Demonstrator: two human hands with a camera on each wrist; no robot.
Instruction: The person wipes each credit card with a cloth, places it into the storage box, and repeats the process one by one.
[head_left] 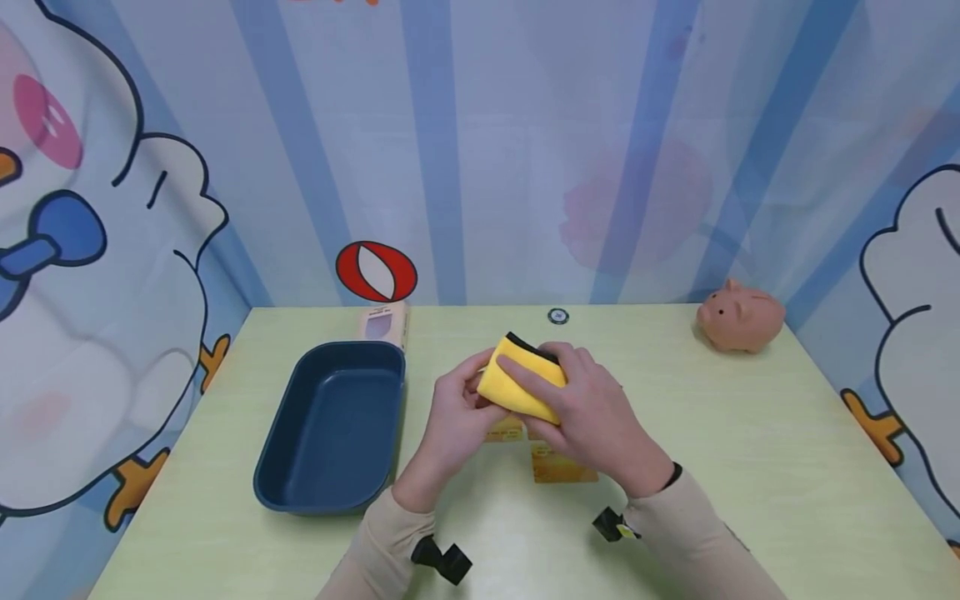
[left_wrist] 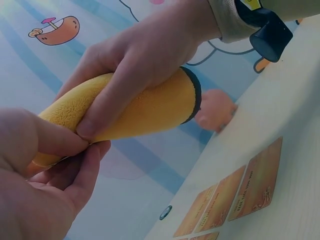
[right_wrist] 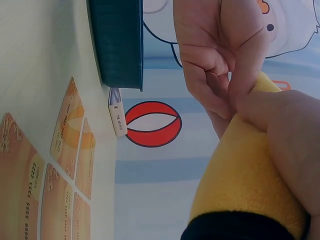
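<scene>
Both hands hold a folded yellow cloth (head_left: 517, 392) with a black edge, raised above the table. My left hand (head_left: 463, 417) pinches its left end between thumb and fingers, as the left wrist view also shows. My right hand (head_left: 600, 408) grips the cloth from the right, thumb and fingers on either side. In the left wrist view the cloth (left_wrist: 145, 110) looks rolled, with its black-trimmed end beyond the right hand (left_wrist: 135, 60). Beneath the hands lie several orange cards (head_left: 564, 463), partly covered in the head view and set in rows in the right wrist view.
A dark blue basin (head_left: 330, 433) stands left of the hands, with a small pale box (head_left: 385, 323) behind it. A round dark chip (head_left: 558, 316) lies near the table's back edge. A pink piggy bank (head_left: 741, 318) stands at the back right. A printed curtain hangs behind.
</scene>
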